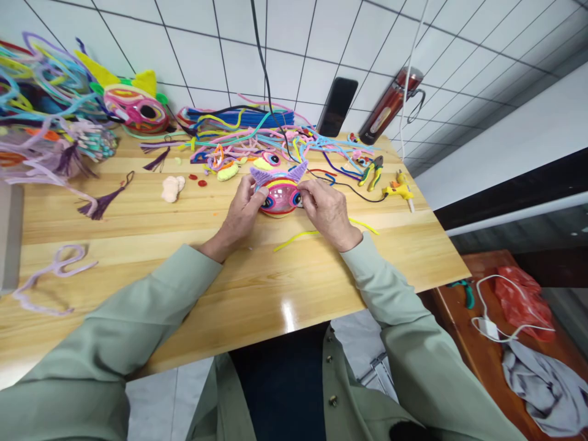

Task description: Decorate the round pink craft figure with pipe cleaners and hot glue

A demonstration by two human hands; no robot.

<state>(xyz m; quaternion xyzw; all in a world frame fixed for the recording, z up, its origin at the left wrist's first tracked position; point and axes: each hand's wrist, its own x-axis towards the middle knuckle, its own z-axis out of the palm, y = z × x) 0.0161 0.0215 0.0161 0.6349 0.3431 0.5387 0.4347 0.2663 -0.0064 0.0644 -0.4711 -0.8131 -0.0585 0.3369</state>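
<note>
A pipe-cleaner animal head [280,195] with purple ears, ringed eyes and a pink, shiny, see-through middle is between my hands, just above or on the wooden table. My left hand [243,211] grips its left side, thumb by the left eye. Closed in a pinch, my right hand [327,208] is at the right eye; its fingers hide part of that eye. A yellow pipe cleaner [294,239] lies under and beside my right wrist. Just behind the head rests a loose eye piece [269,160] in yellow, pink and blue.
Bundled pipe cleaners [243,119] run along the tiled wall. A finished-looking pink head [135,107] stands at left. Farther right are a phone [337,107], a red flask [390,107], pliers [371,173] and a corded yellow glue gun [399,190]. Purple tassels [108,199] lie left.
</note>
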